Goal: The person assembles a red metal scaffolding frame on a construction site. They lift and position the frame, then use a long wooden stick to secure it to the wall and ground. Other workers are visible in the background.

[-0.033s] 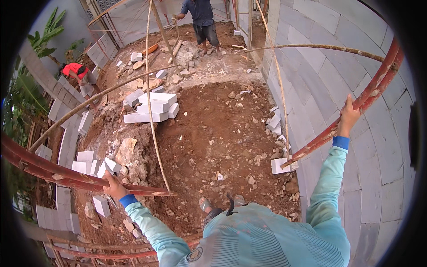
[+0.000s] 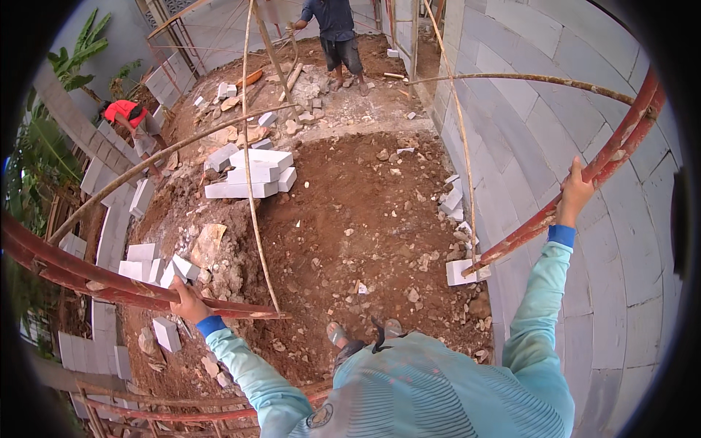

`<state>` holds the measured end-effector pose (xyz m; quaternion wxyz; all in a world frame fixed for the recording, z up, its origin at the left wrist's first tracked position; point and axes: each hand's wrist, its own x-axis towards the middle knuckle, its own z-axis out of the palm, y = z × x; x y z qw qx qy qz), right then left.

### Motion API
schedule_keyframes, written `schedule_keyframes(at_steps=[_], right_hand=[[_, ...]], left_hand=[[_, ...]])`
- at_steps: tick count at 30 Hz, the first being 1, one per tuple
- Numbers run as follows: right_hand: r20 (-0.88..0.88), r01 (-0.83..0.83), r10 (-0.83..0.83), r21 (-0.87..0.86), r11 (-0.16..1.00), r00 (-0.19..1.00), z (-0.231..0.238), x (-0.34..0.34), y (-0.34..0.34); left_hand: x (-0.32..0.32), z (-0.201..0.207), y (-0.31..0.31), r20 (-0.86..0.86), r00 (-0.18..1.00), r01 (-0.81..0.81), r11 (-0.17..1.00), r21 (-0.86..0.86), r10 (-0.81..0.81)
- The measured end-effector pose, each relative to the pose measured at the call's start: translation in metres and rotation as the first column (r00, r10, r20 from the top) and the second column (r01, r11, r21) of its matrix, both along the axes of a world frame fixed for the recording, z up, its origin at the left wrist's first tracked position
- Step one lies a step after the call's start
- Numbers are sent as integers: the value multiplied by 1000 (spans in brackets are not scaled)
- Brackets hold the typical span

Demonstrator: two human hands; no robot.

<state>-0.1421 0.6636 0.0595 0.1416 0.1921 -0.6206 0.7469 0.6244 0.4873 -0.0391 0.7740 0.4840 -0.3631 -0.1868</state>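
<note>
My left hand (image 2: 190, 302) is closed over a red scaffold frame (image 2: 117, 283) of paired metal tubes, which comes in from the left. On the other side, my right hand (image 2: 575, 196) grips a second red scaffold frame (image 2: 615, 153) beside the block wall, one finger pointing up along it. Both arms are stretched out, in light blue sleeves with dark blue cuffs. The lower end of the right frame appears close to a white block (image 2: 461, 272) on the ground. Part of each palm is hidden behind the fingers.
A grey block wall (image 2: 540, 139) rises on the right. White blocks (image 2: 257, 173) are stacked on the brown soil (image 2: 350, 219). Thin poles (image 2: 252, 168) cross the middle. A person in dark clothes (image 2: 332, 33) stands at the back; another in red (image 2: 135, 120) bends at far left.
</note>
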Motion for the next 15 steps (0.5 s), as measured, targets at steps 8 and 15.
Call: schedule_keyframes(at_steps=[8,15], right_hand=[[-5,-53,53,-8,999,999,6,5,-9],[-6,14,-14,-25,1000,1000,4,16,-9]], left_hand=[[2,3,0,43,996,-80,997,-21,81],[-5,6,-4,102,991,-79,996,-33,82]])
